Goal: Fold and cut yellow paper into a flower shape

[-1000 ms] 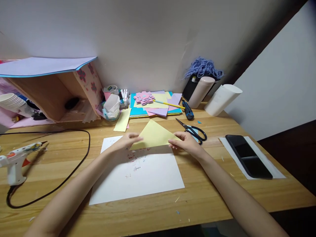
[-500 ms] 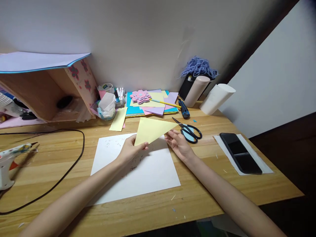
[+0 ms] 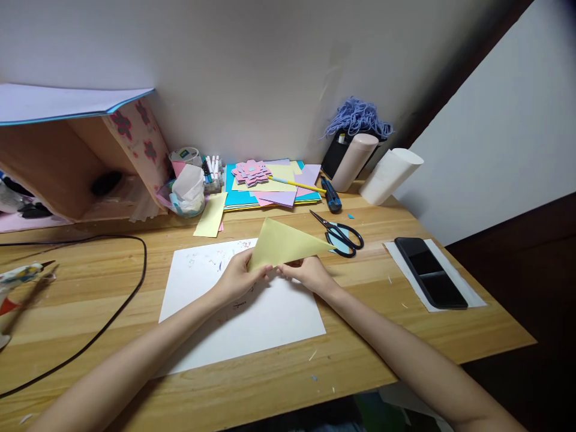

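A triangle of folded yellow paper (image 3: 288, 243) is held up over a white sheet (image 3: 270, 324) that carries small ink marks. My left hand (image 3: 240, 276) grips its left corner, thumb in front and fingers behind. Along the lower edge, my right hand (image 3: 308, 273) pinches the paper with thumb and fingertips, its other fingers partly behind it. The triangle's sharp tip points right, towards black-handled scissors (image 3: 344, 237), which lie partly over a light blue paper piece.
Behind are stacked coloured papers (image 3: 234, 195) with a pink paper flower (image 3: 252, 173) and a pencil (image 3: 297, 183), and a utility knife (image 3: 332, 195). A phone (image 3: 429, 273) lies at right. A glue gun (image 3: 18, 279) and black cable (image 3: 135, 288) are at left, before a decorated box (image 3: 137, 150).
My right hand has moved left and down from near the tip to the lower edge of the yellow paper. The tip has swung downward, and the view has shifted slightly.
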Tool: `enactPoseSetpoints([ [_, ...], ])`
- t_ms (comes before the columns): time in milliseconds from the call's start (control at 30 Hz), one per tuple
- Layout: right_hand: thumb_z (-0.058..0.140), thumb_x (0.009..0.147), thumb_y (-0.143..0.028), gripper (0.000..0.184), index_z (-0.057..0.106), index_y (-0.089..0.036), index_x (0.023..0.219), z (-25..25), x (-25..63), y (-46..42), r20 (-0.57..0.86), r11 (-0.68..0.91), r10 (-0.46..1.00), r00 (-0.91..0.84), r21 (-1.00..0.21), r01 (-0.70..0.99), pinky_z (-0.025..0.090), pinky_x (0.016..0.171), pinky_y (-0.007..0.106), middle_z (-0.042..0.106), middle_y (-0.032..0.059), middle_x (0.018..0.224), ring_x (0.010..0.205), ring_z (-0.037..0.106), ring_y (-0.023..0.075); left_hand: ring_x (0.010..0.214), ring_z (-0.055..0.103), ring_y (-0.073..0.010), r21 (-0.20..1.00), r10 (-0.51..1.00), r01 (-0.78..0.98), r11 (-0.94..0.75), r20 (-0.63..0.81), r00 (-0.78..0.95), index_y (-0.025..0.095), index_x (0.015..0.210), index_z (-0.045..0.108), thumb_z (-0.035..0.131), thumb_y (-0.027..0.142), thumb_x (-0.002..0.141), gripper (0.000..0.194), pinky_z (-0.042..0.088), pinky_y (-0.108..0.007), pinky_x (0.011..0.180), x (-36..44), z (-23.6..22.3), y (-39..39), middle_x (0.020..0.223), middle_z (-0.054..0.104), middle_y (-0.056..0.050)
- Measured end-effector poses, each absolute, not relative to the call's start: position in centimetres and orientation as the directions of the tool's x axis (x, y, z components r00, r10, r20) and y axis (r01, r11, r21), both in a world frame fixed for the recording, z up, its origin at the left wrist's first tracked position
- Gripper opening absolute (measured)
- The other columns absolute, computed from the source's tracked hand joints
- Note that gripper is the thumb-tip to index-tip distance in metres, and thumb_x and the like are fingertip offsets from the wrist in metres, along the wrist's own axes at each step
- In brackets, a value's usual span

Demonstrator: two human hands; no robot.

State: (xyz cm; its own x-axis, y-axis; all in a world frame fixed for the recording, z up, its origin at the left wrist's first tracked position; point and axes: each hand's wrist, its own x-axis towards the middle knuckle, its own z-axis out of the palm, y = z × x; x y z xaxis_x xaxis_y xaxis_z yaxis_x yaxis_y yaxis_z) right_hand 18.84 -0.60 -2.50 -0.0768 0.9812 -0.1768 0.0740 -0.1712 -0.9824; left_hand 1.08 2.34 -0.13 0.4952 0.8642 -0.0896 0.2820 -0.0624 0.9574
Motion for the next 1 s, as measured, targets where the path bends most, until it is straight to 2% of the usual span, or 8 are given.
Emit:
enactPoseSetpoints([
  [100, 0.065, 0.061, -0.027, 0.015, 0.062, -0.013, 0.066, -2.2, 19.9, -0.1, -0.185, -0.182, 0.982, -0.04, -0.981, 0.074, 0.042, 0.051, 0.025, 0.065, 0.0042, 0.063, 0.054, 0.055, 0.0139, 0.06, 0.058, -0.0147, 0.957, 0.858, 0.289, -0.003, -0.146, 0.492, 0.013, 0.093, 0.057, 0.058, 0.035, 0.071, 0.03, 0.046, -0.026, 0.056, 0.8, -0.1, 2.8, 0.074, 0.062, -0.003],
  [267, 0.068, 0.059, -0.027, 0.017, 0.064, -0.013, 0.068, -1.2, 22.3, 0.8, -0.188, -0.19, 0.982, 0.032, -0.98, 0.056, 0.042, 0.051, 0.024, 0.066, 0.0034, 0.063, 0.055, 0.056, 0.0137, 0.06, 0.058, -0.0149, 0.955, 0.843, 0.276, 0.112, -0.238, 0.482, 0.013, 0.098, 0.054, 0.061, 0.035, 0.07, 0.037, 0.045, -0.026, 0.056, 0.4, -0.1, 3.5, 0.067, 0.06, -0.002],
  [400, 0.068, 0.06, -0.028, 0.016, 0.064, -0.013, 0.064, -0.6, 24.3, 1.4, -0.146, -0.148, 0.989, 0.033, -0.984, 0.101, 0.04, 0.049, 0.023, 0.064, 0.002, 0.059, 0.049, 0.052, 0.0103, 0.06, 0.057, -0.0135, 0.953, 0.833, 0.269, 0.138, -0.258, 0.489, 0.014, 0.092, 0.054, 0.061, 0.034, 0.069, 0.031, 0.043, -0.024, 0.055, 0.1, -0.2, 3.9, 0.066, 0.059, -0.001],
  [633, 0.07, 0.06, -0.031, 0.017, 0.064, -0.015, 0.062, -0.4, 27.1, 2.1, -0.076, -0.108, 0.978, 0.194, -0.981, 0.161, 0.04, 0.048, 0.022, 0.065, 0.0035, 0.062, 0.05, 0.052, 0.0099, 0.064, 0.056, -0.0133, 0.962, 0.815, 0.244, 0.125, -0.24, 0.528, 0.015, 0.077, 0.054, 0.06, 0.033, 0.069, 0.021, 0.041, -0.024, 0.059, -0.1, -0.2, 4.3, 0.07, 0.061, -0.003],
  [767, 0.07, 0.061, -0.034, 0.02, 0.065, -0.015, 0.066, -0.1, 28.1, 2.4, -0.025, -0.077, 0.945, 0.325, -0.986, 0.146, 0.043, 0.052, 0.024, 0.065, 0.0032, 0.063, 0.052, 0.053, 0.0105, 0.066, 0.056, -0.0139, 0.962, 0.802, 0.238, 0.136, -0.248, 0.544, 0.015, 0.082, 0.053, 0.059, 0.034, 0.07, 0.023, 0.042, -0.024, 0.06, -0.2, -0.3, 4.5, 0.074, 0.062, -0.004],
  [833, 0.067, 0.065, -0.037, 0.023, 0.067, -0.016, 0.072, 0.1, 28.0, 2.4, -0.009, -0.055, 0.956, 0.294, -0.988, 0.146, 0.046, 0.057, 0.024, 0.067, 0.0042, 0.071, 0.058, 0.055, 0.0112, 0.066, 0.056, -0.0136, 0.96, 0.795, 0.242, 0.141, -0.256, 0.55, 0.015, 0.085, 0.053, 0.059, 0.034, 0.071, 0.024, 0.041, -0.024, 0.06, -0.3, -0.4, 4.5, 0.075, 0.062, -0.004],
  [900, 0.065, 0.067, -0.039, 0.027, 0.067, -0.016, 0.082, 0.2, 27.3, 2.2, -0.013, -0.045, 0.983, 0.185, -0.984, 0.172, 0.046, 0.06, 0.024, 0.067, 0.0051, 0.08, 0.065, 0.058, 0.0123, 0.066, 0.057, -0.0136, 0.952, 0.792, 0.273, 0.141, -0.274, 0.546, 0.015, 0.087, 0.054, 0.06, 0.035, 0.071, 0.026, 0.041, -0.023, 0.057, -0.4, -0.4, 4.5, 0.074, 0.061, -0.004],
  [1000, 0.068, 0.064, -0.038, 0.031, 0.066, -0.016, 0.086, 0.1, 26.0, 1.7, -0.086, -0.084, 0.996, 0.004, -0.968, 0.235, 0.045, 0.055, 0.023, 0.066, 0.0039, 0.077, 0.065, 0.058, 0.0134, 0.061, 0.056, -0.0136, 0.935, 0.785, 0.329, 0.132, -0.302, 0.541, 0.015, 0.094, 0.055, 0.062, 0.037, 0.068, 0.035, 0.039, -0.023, 0.052, -0.6, -0.3, 4.5, 0.072, 0.061, -0.003],
])
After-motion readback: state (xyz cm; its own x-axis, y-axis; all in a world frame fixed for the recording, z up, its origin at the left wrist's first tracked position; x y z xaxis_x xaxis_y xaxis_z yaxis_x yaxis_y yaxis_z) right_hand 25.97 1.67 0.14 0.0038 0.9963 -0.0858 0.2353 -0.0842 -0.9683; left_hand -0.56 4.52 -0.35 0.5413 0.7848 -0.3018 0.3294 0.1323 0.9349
